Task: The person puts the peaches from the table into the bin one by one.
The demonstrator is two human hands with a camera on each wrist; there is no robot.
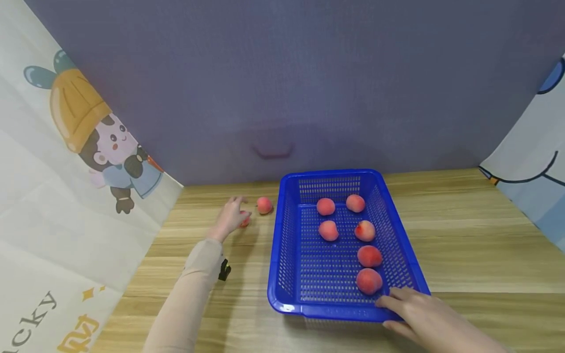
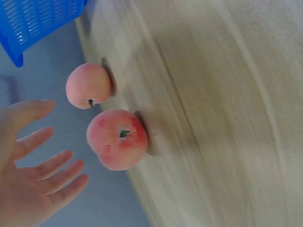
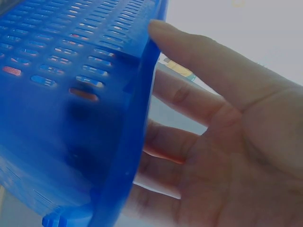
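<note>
My left hand [image 1: 229,216] reaches over the wood-grain table with its fingers spread, right beside a red-pink peach [image 1: 244,221] that it partly covers in the head view. The left wrist view has a gap between that peach [image 2: 117,140] and the loosely bent fingers. A second peach [image 1: 264,205] lies just to the right, close to the blue basket [image 1: 274,250]. At the basket's near right corner my right hand [image 1: 412,311] holds the rim, thumb outside and fingers over the edge. Several peaches [image 1: 369,281] lie inside the basket, mostly along its right side.
A grey-blue panel [image 1: 273,88] stands upright behind the table. Cartoon-printed white sheets [image 1: 44,196] flank it on the left and right. A small black object [image 1: 224,270] shows beside the left wrist. Wooden tabletop [image 1: 463,235] stretches to the basket's right.
</note>
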